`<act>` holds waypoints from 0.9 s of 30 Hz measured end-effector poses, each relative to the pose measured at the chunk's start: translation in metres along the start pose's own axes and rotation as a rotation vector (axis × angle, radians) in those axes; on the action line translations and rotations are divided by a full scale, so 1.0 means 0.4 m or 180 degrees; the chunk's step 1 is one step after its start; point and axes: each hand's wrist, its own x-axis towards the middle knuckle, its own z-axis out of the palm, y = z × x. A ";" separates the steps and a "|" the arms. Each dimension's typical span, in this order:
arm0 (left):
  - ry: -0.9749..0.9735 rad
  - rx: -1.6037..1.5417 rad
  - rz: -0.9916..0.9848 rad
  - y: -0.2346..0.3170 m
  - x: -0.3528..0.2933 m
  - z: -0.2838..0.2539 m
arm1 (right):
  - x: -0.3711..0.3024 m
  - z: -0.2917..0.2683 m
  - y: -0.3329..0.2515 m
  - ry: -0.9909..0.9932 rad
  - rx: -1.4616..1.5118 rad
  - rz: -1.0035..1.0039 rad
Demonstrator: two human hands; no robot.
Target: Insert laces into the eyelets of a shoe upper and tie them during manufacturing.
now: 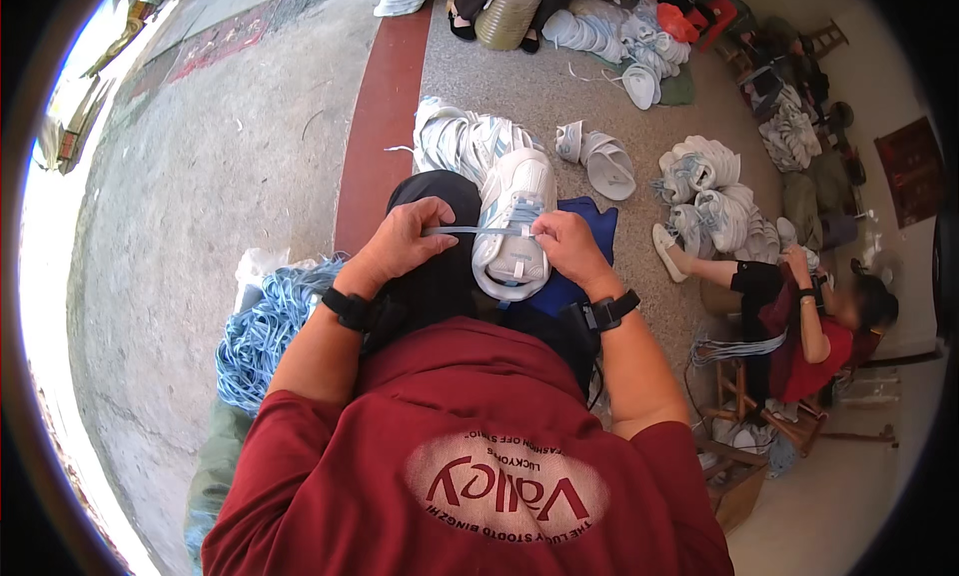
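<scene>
Left grip (pixel 412 236) had a blue lace (pixel 462 230) pinched and stretched tight, white shoe (pixel 513 244) just right of it, right grip (pixel 567 242) against the shoe's other side (narrow, couldn't tell on what).

Free room over grey floor (pixel 230 156) left of the hands (pixel 405 241), shoe stack (pixel 460 141) ahead.

White shoe (pixel 499 214), partly laced; blue lace (pixel 460 229) taut.

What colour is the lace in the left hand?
The lace is light blue; the head view shows it best.
</scene>
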 end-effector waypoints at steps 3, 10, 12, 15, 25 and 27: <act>0.0216 0.0359 0.0095 0.046 -0.003 0.009 | 0.020 -0.013 -0.014 -0.0459 -0.0332 -0.0019; 0.0529 0.1492 0.1404 0.066 0.069 0.026 | 0.020 -0.015 0.038 -0.0838 0.2299 0.0969; 0.0468 0.1478 0.1355 0.069 0.095 0.038 | 0.004 -0.001 0.043 -0.0556 0.2779 0.1166; 0.0456 0.1258 0.1213 0.057 0.132 0.055 | -0.009 0.018 0.048 -0.0194 0.2830 0.1118; 0.0113 0.1487 -0.0479 0.050 0.145 0.051 | 0.012 0.071 0.063 0.0677 0.1571 0.1310; -0.0352 0.0584 -0.0702 0.095 0.107 0.029 | 0.022 0.094 0.059 0.0744 0.0569 0.1112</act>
